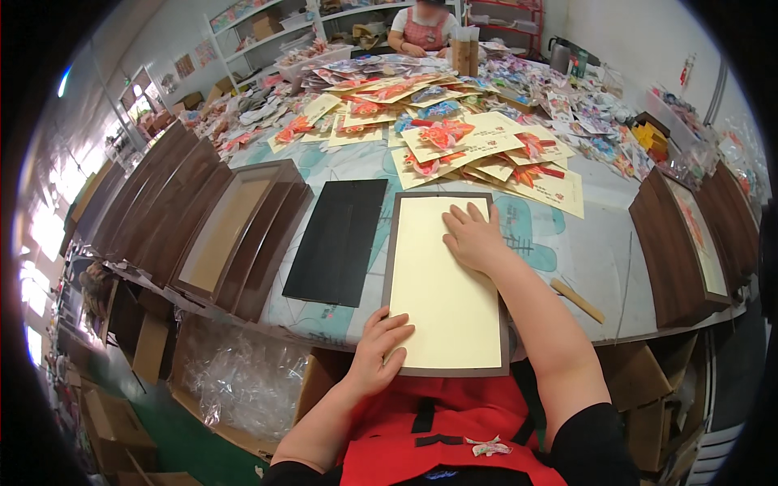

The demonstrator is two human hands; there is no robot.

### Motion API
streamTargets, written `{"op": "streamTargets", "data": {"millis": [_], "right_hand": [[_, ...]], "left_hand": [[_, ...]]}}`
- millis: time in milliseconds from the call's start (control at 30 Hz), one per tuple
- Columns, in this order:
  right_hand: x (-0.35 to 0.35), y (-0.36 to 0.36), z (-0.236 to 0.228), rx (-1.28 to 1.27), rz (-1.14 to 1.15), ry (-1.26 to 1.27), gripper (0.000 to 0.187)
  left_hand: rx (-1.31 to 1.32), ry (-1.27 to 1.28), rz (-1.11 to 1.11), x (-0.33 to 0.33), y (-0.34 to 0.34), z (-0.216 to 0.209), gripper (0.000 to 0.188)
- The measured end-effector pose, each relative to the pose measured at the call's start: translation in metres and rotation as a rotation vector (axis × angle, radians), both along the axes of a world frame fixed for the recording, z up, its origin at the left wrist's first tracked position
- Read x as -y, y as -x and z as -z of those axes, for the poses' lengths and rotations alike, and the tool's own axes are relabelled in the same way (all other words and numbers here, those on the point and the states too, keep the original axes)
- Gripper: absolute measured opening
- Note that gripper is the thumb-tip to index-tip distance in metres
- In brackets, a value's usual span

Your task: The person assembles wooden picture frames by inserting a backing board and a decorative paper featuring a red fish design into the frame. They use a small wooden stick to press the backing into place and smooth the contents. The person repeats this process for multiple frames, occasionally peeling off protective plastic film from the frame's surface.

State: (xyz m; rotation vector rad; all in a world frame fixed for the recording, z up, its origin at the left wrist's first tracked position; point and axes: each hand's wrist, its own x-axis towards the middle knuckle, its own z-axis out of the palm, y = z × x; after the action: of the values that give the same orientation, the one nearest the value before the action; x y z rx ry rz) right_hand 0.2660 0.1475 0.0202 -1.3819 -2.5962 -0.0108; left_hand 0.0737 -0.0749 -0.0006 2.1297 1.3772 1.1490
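- Picture frame (448, 285): dark brown border, pale cream sheet filling its face; lies flat on the table (592, 259) directly before the person, its near edge at the table's front rim.
- Left hand (379, 347): rests on the frame's near left corner, fingers spread flat over border and cream sheet; open, clasping nothing.
- Right hand (472, 236): palm down on the upper right part of the cream sheet, fingers extended toward the far edge; pressing flat, nothing gripped.
- Black panel (339, 240): rectangular, dark, lies flat just beside the frame on its left, apart from both hands.
- Stack of brown frames (207, 219): several, leaning overlapped along the table's left side; the nearest shows a tan inner board.
- Second group of brown frames (689, 243): stands at the right edge of the table.
- Wooden stick (577, 300): light-coloured, lies on the table right of the right forearm.
- Yellow cards with red ornaments (470, 146): many, spread beyond the frame.
- Another person (423, 28): seated at the far end of the table.
- Red apron (454, 429): worn by the person, at the lower edge.
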Motion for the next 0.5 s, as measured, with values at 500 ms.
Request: {"op": "streamTargets", "data": {"millis": [500], "right_hand": [[0.106, -0.081, -0.013, -0.394, -0.327, 0.422, 0.049]], "left_hand": [[0.039, 0.007, -0.025, -0.001, -0.007, 0.003, 0.033]]}}
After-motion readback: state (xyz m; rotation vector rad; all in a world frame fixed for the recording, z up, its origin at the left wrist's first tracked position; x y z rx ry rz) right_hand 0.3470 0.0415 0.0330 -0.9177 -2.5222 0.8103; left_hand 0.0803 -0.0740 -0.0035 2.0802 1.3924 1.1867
